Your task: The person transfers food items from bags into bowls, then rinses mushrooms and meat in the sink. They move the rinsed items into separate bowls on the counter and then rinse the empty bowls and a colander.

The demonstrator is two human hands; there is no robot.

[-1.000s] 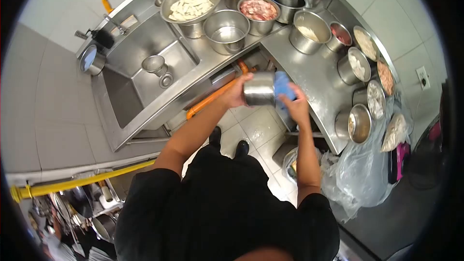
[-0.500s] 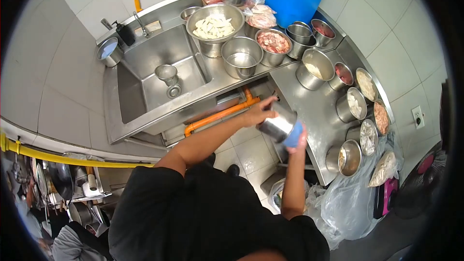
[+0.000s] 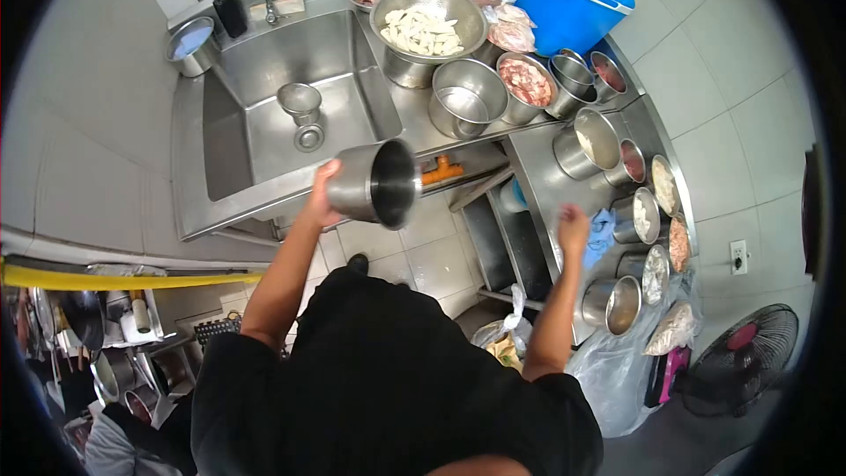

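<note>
My left hand (image 3: 326,194) grips a deep steel pot (image 3: 361,185) by its base end. The pot is tilted on its side in front of the sink, its dark mouth facing right. Over the steel counter on the right is my right hand (image 3: 573,226), small and blurred, so its fingers are hard to read. A crumpled blue cloth (image 3: 600,236) lies on the counter just right of that hand, apart from it.
A steel sink (image 3: 291,159) with a small strainer (image 3: 300,101) inside lies ahead left. Steel pots with meat (image 3: 526,79) and other food line the counters. A bowl of pale pieces (image 3: 423,31) and a blue cooler (image 3: 564,0) stand behind. A fan (image 3: 745,357) is lower right.
The pot has moved left, now in my left hand alone. My right hand has left the pot and moved right. The blue cloth it held against the pot now lies on the counter.
</note>
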